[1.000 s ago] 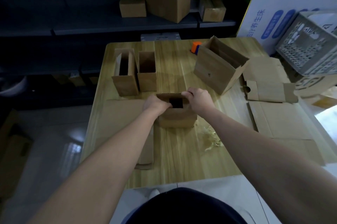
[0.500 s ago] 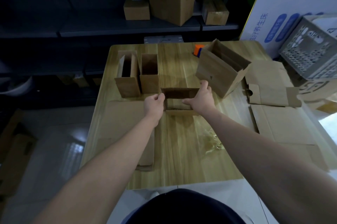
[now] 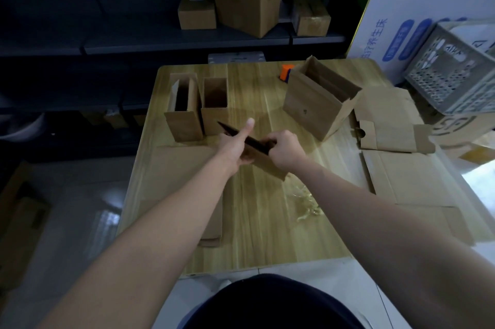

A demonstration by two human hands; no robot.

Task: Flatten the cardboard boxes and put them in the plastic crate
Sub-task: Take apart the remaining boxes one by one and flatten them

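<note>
Small cardboard box (image 3: pixel 261 161), open-mouthed half a second earlier, is now squashed nearly flat above the middle of the table (image 3: pixel 267 235). Its long axis runs from far-left to near-right. It is gripped by the left hand (image 3: pixel 234 147), thumb outstretched, and by the right hand (image 3: pixel 284 150), fingers curled round its end.

The plastic crate (image 3: pixel 444 82) is cut off at the right edge.

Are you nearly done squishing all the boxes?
Not yet. Flat cardboard already lies on the table. The left hand and right hand are squashing a small box. Two narrow boxes and a bigger box still stand, and the flat pieces must go into the crate.
</note>
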